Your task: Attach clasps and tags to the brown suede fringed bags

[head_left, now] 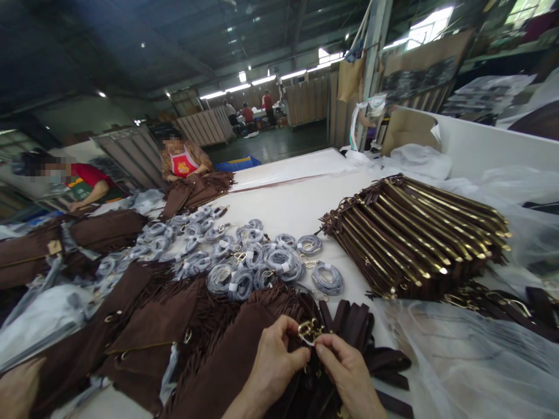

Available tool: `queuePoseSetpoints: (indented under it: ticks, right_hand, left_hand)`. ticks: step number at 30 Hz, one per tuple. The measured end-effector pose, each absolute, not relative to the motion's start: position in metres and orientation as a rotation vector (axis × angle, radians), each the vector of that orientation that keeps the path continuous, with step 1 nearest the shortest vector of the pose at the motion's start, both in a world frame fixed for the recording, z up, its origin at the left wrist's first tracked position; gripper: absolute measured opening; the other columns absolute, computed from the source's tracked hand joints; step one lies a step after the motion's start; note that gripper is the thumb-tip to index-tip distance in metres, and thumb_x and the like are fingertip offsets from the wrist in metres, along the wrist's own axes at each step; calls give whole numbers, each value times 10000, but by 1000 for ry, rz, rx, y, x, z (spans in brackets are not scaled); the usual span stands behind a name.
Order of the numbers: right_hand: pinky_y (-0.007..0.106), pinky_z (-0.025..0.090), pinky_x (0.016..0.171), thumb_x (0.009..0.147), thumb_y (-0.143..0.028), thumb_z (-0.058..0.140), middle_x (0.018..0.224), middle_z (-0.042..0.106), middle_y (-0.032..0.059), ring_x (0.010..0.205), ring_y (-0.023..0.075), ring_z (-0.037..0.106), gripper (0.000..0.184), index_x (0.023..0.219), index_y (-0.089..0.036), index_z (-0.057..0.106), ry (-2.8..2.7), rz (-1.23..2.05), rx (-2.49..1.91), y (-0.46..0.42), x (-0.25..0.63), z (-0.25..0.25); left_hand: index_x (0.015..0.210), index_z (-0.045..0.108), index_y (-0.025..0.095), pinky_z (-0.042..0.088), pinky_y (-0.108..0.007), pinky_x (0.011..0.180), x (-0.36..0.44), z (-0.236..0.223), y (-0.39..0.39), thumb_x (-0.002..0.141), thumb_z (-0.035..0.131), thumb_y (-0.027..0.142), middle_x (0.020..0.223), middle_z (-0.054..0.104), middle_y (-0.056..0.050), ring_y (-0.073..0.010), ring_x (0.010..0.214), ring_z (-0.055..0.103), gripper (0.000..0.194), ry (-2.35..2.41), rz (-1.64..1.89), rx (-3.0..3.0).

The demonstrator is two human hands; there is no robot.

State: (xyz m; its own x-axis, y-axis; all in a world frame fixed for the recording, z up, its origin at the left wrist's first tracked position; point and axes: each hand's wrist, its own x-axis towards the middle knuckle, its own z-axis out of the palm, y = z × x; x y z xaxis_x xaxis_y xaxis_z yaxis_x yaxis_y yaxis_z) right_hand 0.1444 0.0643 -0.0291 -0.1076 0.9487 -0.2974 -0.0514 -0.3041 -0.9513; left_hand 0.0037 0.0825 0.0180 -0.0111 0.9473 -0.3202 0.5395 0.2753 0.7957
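Both hands, the left hand (273,364) and the right hand (345,369), pinch a small gold metal clasp (309,331) over the brown fringed suede bag (244,361), lifted close for fine fingertip work, with grey bundled straps (262,259) lying just beyond them on the white worktop (297,203).

Bare white table (301,203) is lying open beyond the centre, running away toward the far end. Nearer, coiled grey bundles (244,256) are crowding the middle. A stack of brown bags (414,233) with gold bars is blocking the right side, and clear plastic sheeting (463,361) is covering the near right. Brown fringed bags (144,331) are filling the near left, just beside the left hand (273,366) and right hand (345,372).
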Motion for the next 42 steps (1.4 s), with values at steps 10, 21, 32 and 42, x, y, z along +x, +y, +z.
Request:
queuePoseSetpoints:
  ticks: [10, 21, 32, 42]
  right_hand:
    - [221, 230, 428, 717, -426, 539, 509, 360, -62, 453, 90, 263, 258, 680, -176, 591, -1081, 1573, -1309, 69, 151, -27]
    - [234, 326, 488, 715, -450, 534, 531, 455, -38, 494, 119, 370, 278, 672, -185, 608, -1113, 1471, -1390, 65, 155, -31]
    - [220, 276, 434, 669, -579, 591, 493, 385, -54, 458, 99, 302, 404, 686, -176, 615, -871, 1451, -1411, 52, 167, -25]
    - [224, 246, 429, 674, -534, 589, 514, 379, -53, 459, 98, 294, 352, 673, -182, 608, -865, 1505, -1375, 55, 159, -17]
  left_hand:
    - [797, 543, 131, 165, -206, 454, 7, 12, 87, 506, 566, 134, 644, 497, 55, -50, 488, 239, 292, 1538, 705, 1188]
    - [802, 577, 185, 378, -329, 676, 20, 43, 97, 635, 463, 238, 762, 642, -59, -235, 737, 583, 208, 1794, 8, 1902]
    - [436, 524, 182, 256, -251, 491, 18, 53, 134, 559, 561, 212, 436, 409, 24, -138, 502, 446, 132, 1680, -213, 1797]
    - [486, 413, 180, 189, -218, 433, 6, 43, 135, 576, 497, 288, 433, 374, 66, -63, 423, 293, 164, 1485, 164, 1296]
